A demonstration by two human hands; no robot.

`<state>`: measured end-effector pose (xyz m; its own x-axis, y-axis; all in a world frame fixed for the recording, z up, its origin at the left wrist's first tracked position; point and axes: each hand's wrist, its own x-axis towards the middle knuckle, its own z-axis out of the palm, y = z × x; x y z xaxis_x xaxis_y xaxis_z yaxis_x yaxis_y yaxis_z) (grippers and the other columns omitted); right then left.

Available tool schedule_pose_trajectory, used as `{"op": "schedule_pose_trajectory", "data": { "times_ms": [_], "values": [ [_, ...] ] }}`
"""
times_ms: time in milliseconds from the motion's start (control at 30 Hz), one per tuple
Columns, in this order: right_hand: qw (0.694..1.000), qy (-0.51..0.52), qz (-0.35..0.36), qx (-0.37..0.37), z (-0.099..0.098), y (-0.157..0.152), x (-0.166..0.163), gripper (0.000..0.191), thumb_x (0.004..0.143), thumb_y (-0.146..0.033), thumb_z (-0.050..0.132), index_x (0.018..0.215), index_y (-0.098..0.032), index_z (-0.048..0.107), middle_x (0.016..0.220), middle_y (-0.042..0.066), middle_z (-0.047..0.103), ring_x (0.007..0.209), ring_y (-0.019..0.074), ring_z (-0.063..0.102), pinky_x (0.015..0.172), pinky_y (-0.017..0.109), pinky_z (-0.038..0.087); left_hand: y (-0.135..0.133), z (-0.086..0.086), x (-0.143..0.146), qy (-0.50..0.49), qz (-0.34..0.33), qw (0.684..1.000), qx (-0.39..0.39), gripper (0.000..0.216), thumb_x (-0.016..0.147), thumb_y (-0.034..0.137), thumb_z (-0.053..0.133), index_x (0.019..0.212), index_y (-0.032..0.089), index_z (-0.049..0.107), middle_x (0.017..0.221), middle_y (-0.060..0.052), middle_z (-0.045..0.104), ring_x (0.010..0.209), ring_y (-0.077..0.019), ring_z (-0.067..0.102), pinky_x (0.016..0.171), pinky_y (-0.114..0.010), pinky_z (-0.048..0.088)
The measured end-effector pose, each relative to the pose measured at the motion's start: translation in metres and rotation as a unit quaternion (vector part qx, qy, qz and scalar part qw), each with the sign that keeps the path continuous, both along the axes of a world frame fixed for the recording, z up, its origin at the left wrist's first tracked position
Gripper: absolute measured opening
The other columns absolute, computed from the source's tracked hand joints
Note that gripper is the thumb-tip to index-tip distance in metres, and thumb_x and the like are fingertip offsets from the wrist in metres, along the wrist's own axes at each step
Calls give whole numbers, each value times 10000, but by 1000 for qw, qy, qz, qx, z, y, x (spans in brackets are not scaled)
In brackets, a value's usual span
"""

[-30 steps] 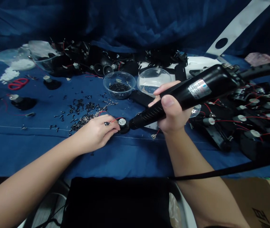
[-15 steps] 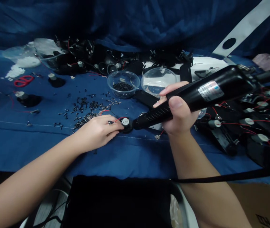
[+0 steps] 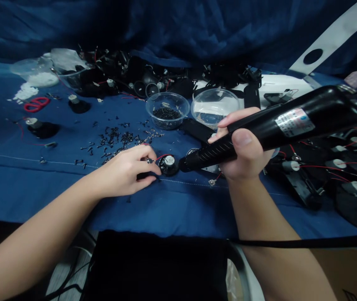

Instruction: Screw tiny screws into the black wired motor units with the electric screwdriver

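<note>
My right hand (image 3: 244,152) is wrapped around a black electric screwdriver (image 3: 269,121) with a label on its side. The tool's tip points left and ends just beside a small round black part (image 3: 168,166), which carries a white-topped motor and a red wire. My left hand (image 3: 131,170) has its fingers bent, with the fingertips on the left rim of this part. A small metal end of the red wire lies against these fingers. The grip under the fingertips is partly hidden. Loose black screws (image 3: 116,140) are scattered behind my left hand.
Two clear bowls stand behind, one with black screws (image 3: 167,113), the other with small metal pieces (image 3: 208,121). Red-handled scissors (image 3: 36,104) and two black motor parts (image 3: 42,128) lie left. Several motor assemblies with red wires (image 3: 337,164) crowd the right. A black cord (image 3: 291,243) crosses my right forearm.
The view has shifted slightly, so most things sit a little further right. My left fingers have loosened a little and drawn back toward the rim of the part. The screwdriver stays beside it.
</note>
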<state>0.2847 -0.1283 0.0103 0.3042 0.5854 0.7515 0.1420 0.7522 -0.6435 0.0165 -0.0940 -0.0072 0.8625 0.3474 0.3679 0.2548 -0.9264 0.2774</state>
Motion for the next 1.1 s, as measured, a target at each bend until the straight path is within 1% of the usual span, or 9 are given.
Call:
{"op": "schedule_pose_trajectory", "data": {
  "times_ms": [167,233,333,467,567,633,767,967,1100],
  "values": [
    [1000,14,4,4,2,0,-1,325,847,-584,788,841,-262,745,692,-12,610,543,144,610,481,340,491,-4,3,2,65,-47,995,55,200,1068,234,584,1066,224,784,896,-31,706,827,-177,664,753,-305,532],
    [1000,21,5,-1,2,-1,-1,325,839,-582,793,832,-260,751,688,-12,618,535,143,609,482,341,492,-6,2,4,84,-46,992,78,227,1080,234,560,1024,223,779,890,-29,710,802,-179,652,741,-318,516],
    [1000,23,-7,-15,1,-1,-1,354,818,-606,800,832,-254,761,734,8,649,611,161,625,525,353,517,-7,0,5,84,-36,994,61,205,1077,217,558,994,199,745,941,-40,734,851,-186,668,815,-327,537],
    [1000,11,-6,-13,0,-2,0,347,848,-598,783,858,-252,756,727,4,633,613,163,621,551,364,522,-6,1,3,38,-30,998,-26,133,1057,189,589,997,188,707,984,-46,763,923,-181,703,850,-301,567],
    [1000,13,7,-6,0,-2,-1,329,863,-584,778,851,-257,744,709,-7,614,572,153,608,515,352,494,-4,3,1,-23,0,996,-86,81,1039,195,640,1008,191,715,947,-29,780,851,-151,731,791,-261,583],
    [1000,13,9,-7,1,-2,-2,334,864,-588,774,844,-256,741,710,-5,615,579,154,607,517,351,493,-3,4,1,-67,24,992,-102,50,1020,206,683,1040,197,728,927,-11,796,797,-134,748,761,-238,591],
    [1000,12,2,-22,2,-3,-2,356,849,-611,771,834,-258,723,653,-16,591,599,165,610,573,367,528,-4,2,5,-96,27,991,-84,159,1013,166,681,1154,198,747,1017,-25,822,901,-141,790,840,-229,613],
    [1000,13,-6,-20,2,-2,-1,339,836,-607,776,819,-272,732,616,-15,584,624,189,630,625,399,552,-7,2,13,-115,41,991,-59,66,1005,171,688,994,186,751,962,-36,805,892,-156,779,838,-260,629],
    [999,11,-15,-31,1,-1,-1,345,823,-628,773,816,-285,746,663,5,610,631,203,629,623,422,556,-4,-2,14,-125,33,990,-53,114,1014,182,674,943,191,764,937,-53,798,885,-176,766,856,-313,640]
  ]
}}
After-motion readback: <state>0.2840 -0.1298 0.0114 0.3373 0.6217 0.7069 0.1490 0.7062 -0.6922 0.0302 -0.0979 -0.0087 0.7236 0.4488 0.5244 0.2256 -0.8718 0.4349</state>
